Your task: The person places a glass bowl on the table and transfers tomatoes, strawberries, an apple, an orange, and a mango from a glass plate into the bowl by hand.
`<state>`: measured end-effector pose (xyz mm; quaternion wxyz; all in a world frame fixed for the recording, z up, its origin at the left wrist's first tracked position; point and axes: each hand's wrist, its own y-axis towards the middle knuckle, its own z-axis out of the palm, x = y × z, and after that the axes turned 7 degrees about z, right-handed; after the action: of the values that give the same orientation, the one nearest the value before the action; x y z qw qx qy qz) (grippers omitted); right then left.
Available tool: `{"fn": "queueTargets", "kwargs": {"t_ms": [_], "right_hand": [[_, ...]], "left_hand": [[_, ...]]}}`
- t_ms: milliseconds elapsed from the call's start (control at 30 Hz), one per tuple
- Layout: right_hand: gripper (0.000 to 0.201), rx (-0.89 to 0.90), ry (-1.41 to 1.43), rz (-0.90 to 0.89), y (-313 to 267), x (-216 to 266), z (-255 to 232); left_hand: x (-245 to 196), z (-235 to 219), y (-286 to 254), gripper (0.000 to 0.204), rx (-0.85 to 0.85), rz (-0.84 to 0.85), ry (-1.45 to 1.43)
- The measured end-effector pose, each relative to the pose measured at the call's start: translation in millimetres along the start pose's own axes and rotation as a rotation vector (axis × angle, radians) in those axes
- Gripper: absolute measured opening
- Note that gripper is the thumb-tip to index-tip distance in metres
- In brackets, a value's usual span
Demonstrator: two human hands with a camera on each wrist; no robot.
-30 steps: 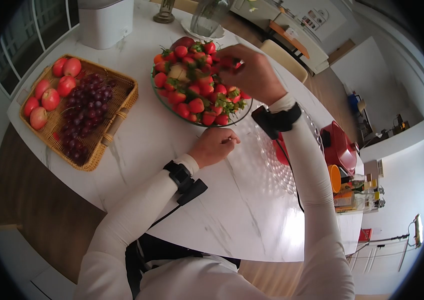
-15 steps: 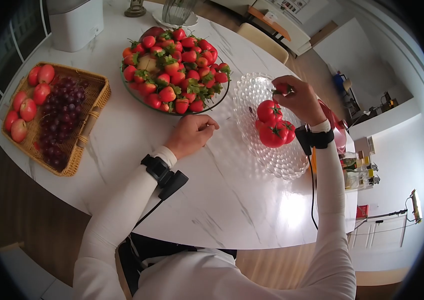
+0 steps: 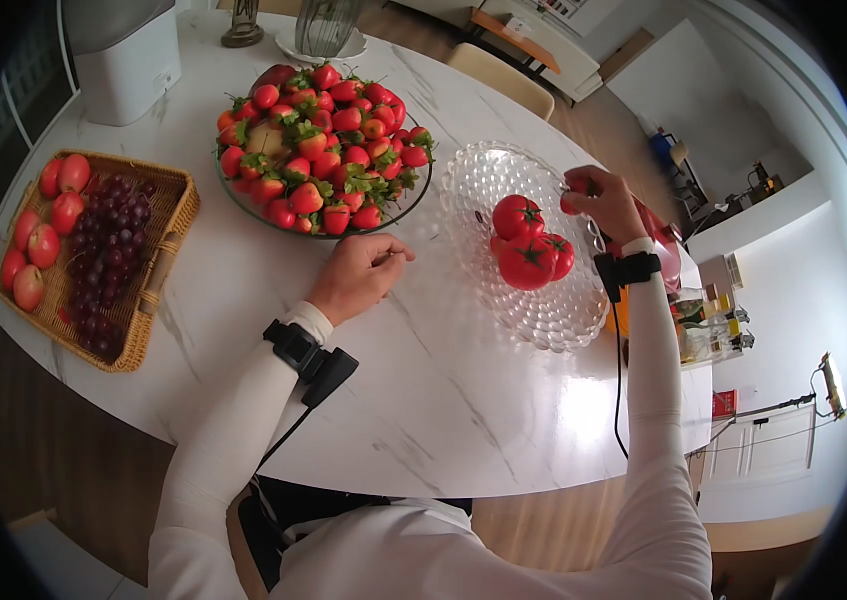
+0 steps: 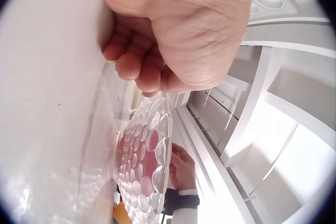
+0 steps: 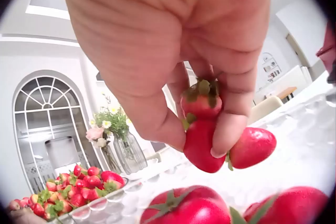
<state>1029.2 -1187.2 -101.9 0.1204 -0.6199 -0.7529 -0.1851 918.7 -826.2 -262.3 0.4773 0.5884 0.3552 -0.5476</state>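
My right hand is over the far right side of the clear bumpy glass plate. In the right wrist view its thumb and fingers pinch several strawberries in a cluster, one at their side. Red tomatoes sit on the plate, left of that hand. My left hand rests on the marble table, fingers loosely curled with nothing in them, just below the glass bowl heaped with strawberries. The left wrist view shows those curled fingers near the plate's edge.
At the left stands a wicker tray with apples and dark grapes. A white appliance and a glass vase stand at the back. Bottles and a red pot are at the right.
My right hand has gone from the strawberry bowl to the glass plate, carrying strawberries. The left hand stays resting on the table, while the head view has shifted.
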Motion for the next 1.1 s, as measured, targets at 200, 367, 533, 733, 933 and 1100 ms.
{"fn": "queueTargets", "kwargs": {"t_ms": [200, 367, 533, 733, 933, 1100], "right_hand": [[0.029, 0.118, 0.159, 0.139, -6.0, -24.4, 19.7], [0.025, 0.169, 0.29, 0.171, -6.0, -32.5, 24.4], [0.023, 0.11, 0.361, 0.195, -6.6, -36.7, 26.2], [0.021, -0.011, 0.29, 0.124, -38.1, -9.1, 8.1], [0.021, 0.054, 0.168, 0.091, -83.1, -4.5, 2.7], [0.024, 0.149, 0.269, 0.155, -97.1, -1.4, 7.6]], "left_hand": [[0.5, 0.3, 0.1, 0.019, 0.013, 0.037, 0.027], [-3.2, 1.4, -0.5, 0.019, 0.009, 0.016, 0.01], [-2.5, 0.7, -0.8, 0.02, 0.008, 0.008, 0.005], [-1.5, 0.5, -0.6, 0.019, 0.01, 0.023, 0.007], [3.1, 1.3, 0.6, 0.019, 0.002, 0.033, 0.028], [3.3, 0.4, 0.6, 0.018, 0.014, 0.038, 0.024]]}}
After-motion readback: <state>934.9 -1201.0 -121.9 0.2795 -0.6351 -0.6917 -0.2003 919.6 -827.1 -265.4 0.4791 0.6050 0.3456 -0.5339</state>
